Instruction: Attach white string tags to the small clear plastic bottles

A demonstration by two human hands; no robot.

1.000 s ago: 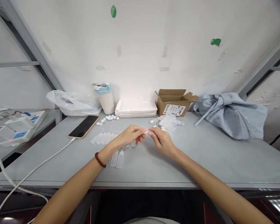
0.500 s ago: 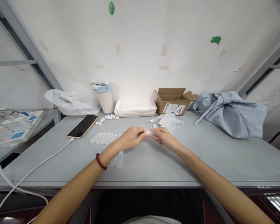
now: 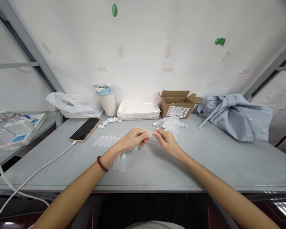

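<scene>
Drawn slightly apart since a moment ago, left hand [image 3: 133, 139] and right hand [image 3: 165, 141] both pinching one small clear plastic piece [image 3: 151, 135] in front of the cardboard box [image 3: 177, 103] — filled row of clear tags [image 3: 107, 141] left of it, unsorted pile [image 3: 170, 124] remaining.

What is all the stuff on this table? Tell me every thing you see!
small clear piece: one, pinched between both hands
clear tags: many, table middle
white caps: several, by cup
phone: one, black, charging, left
cup: one, white, blue lid
white trays: stack, back
cardboard box: one, brown, open
cloth: one, light blue, right
plastic bag: one, left back
left hand: red bead bracelet
right hand: bare
</scene>
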